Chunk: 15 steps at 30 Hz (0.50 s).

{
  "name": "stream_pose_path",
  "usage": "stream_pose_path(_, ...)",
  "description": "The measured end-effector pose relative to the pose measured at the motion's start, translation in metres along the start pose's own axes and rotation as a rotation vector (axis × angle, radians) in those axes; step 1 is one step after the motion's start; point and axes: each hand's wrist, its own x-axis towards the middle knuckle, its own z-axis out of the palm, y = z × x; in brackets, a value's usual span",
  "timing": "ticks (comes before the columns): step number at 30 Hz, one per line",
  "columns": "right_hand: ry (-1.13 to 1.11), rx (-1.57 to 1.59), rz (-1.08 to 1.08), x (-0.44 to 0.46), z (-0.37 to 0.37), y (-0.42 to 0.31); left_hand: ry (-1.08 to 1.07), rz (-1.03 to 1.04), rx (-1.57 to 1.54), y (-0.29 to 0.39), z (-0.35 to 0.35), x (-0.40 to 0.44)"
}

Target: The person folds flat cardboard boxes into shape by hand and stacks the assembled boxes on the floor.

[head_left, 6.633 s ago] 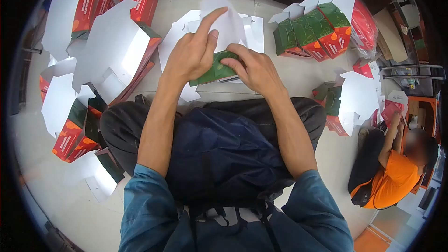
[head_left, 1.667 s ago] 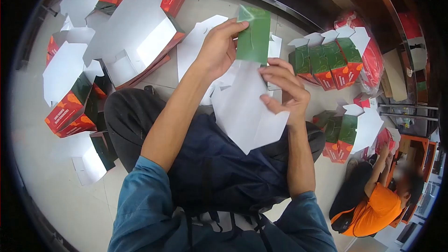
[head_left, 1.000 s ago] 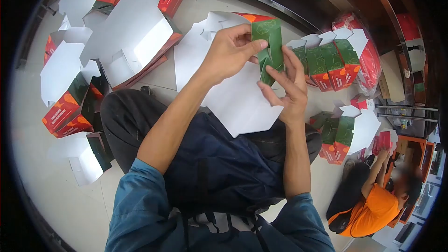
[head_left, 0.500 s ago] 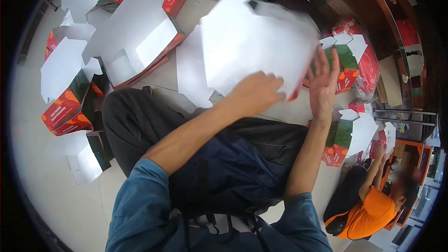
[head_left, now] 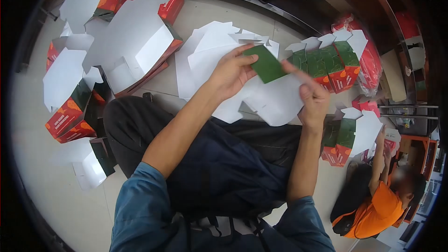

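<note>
A flat white carton sheet (head_left: pixel 275 98) lies in front of my crossed legs, over other white sheets. One green flap (head_left: pixel 266 65) of carton is raised from it, its printed side facing me. My left hand (head_left: pixel 233 72) pinches this flap at its left edge between thumb and fingers. At the flap's right edge is my right hand (head_left: pixel 313 100), its index finger stretched towards the corner and slightly blurred. The thumb stands apart and the other fingers are curled, with nothing visible in them. I cannot tell whether the index fingertip touches the flap.
Folded red and green boxes (head_left: pixel 70 116) and a large open box (head_left: pixel 135 42) stand on my left. A row of similar boxes (head_left: pixel 333 63) stands on the right, more cartons (head_left: pixel 340 135) nearer. A person in orange (head_left: pixel 380 210) sits at lower right. Dark furniture (head_left: pixel 298 0) borders the far side.
The white sheet has come down from its raised, blurred position. My left hand now grips a green flap, and my right hand has gone from spread fingers to a pointing index finger.
</note>
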Motion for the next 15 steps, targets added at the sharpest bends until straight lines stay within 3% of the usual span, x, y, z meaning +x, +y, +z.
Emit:
stream_pose_path(1,0.134,0.082,0.045,0.0,0.003,-0.001,0.007,0.029,-0.036,0.002,0.012,-0.006)
stream_pose_path(4,0.185,-0.493,-0.088,0.004,0.014,0.008,0.036,0.091,-0.035,0.003,0.028,-0.01)
stream_pose_path(5,0.055,-0.659,-0.156,0.004,0.01,0.013,0.051,0.106,-0.014,0.003,0.029,-0.01)
stream_pose_path(8,-0.074,-0.707,-0.122,0.002,0.014,0.015,0.056,0.131,0.104,0.007,0.021,-0.007)
stream_pose_path(11,-0.001,-0.717,-0.035,0.002,0.016,0.019,0.125,0.19,0.238,0.001,0.027,-0.01)
stream_pose_path(15,0.128,-0.89,-0.042,0.002,0.028,0.034,0.058,0.259,0.384,-0.011,0.033,-0.012)
